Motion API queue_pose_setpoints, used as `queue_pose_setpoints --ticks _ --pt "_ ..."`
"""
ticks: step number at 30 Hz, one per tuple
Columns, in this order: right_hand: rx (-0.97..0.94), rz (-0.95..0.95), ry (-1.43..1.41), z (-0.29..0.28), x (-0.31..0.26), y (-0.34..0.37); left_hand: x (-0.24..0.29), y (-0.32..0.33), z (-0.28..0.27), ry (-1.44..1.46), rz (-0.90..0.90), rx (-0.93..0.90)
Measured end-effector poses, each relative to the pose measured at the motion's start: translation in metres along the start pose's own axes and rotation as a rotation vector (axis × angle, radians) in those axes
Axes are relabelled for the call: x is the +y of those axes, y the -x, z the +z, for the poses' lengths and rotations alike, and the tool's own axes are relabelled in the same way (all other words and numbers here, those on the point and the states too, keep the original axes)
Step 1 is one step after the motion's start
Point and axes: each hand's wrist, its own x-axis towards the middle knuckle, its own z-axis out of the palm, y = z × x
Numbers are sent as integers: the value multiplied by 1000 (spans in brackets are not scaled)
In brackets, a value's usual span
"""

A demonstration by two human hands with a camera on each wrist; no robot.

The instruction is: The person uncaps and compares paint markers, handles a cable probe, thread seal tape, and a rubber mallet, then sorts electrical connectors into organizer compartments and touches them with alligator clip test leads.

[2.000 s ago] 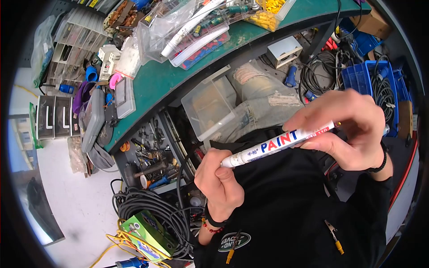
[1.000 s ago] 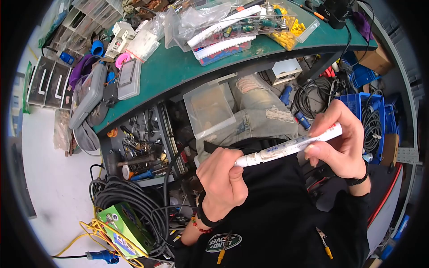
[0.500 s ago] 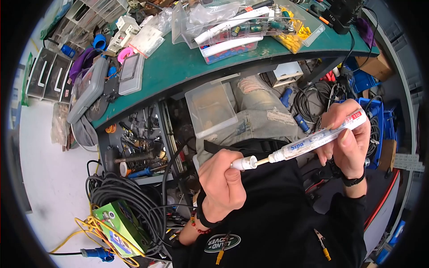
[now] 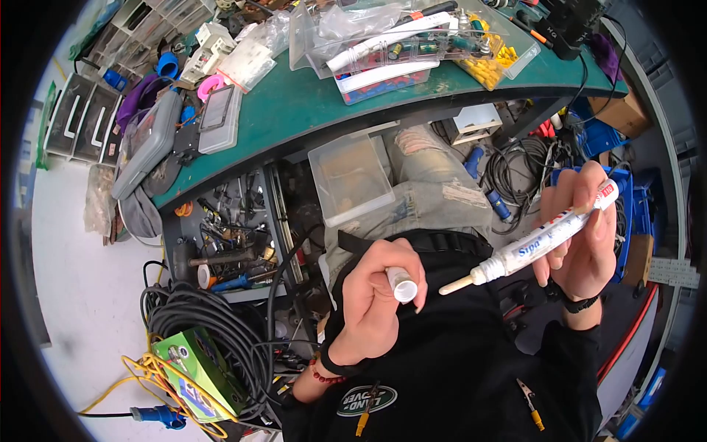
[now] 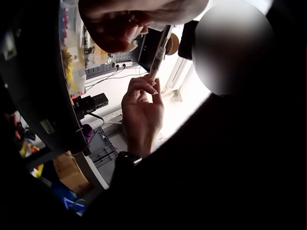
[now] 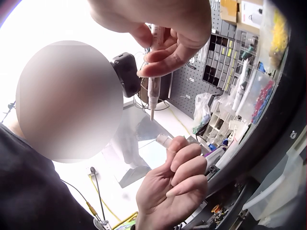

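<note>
A white paint marker [image 4: 541,243] is pinched in my right hand [image 4: 585,236], its bare pale tip pointing down-left toward the other hand. My left hand [image 4: 379,302] grips the white cap [image 4: 401,285], whose round opening faces the camera. Cap and tip are apart, with a small gap between them. In the right wrist view the marker [image 6: 154,91] hangs tip down above the cap [image 6: 164,140] in the left hand [image 6: 175,184]. The left wrist view shows the right hand [image 5: 142,112] around the marker [image 5: 156,64].
A green workbench [image 4: 283,110] holds parts boxes and bags. Beneath it are an open tool drawer [image 4: 228,295] and a clear plastic box [image 4: 350,180]. Coiled black cable [image 4: 213,324] and a green box [image 4: 195,376] lie at the left, blue crates [image 4: 641,214] at the right.
The cap has come off the marker. My right hand has moved right with the marker, now fully clear of the cap, and my left hand has turned the cap's opening toward the camera.
</note>
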Motion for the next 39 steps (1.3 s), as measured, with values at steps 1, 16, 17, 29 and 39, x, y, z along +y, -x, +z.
queue_pose_setpoints --ticks 1,16,17,29,39 --pt "2 -9 -30 1 0 0 1 -1 0 -4 0 2" --pt "-59 -89 47 1 4 -2 -2 1 6 73 -8 -59" --pt "-60 -94 45 1 4 -2 -3 2 6 73 -7 -59" --pt "-75 -102 57 1 3 -2 1 2 9 60 -56 20" --pt "-20 -111 0 -3 4 1 5 0 15 5 -63 82"
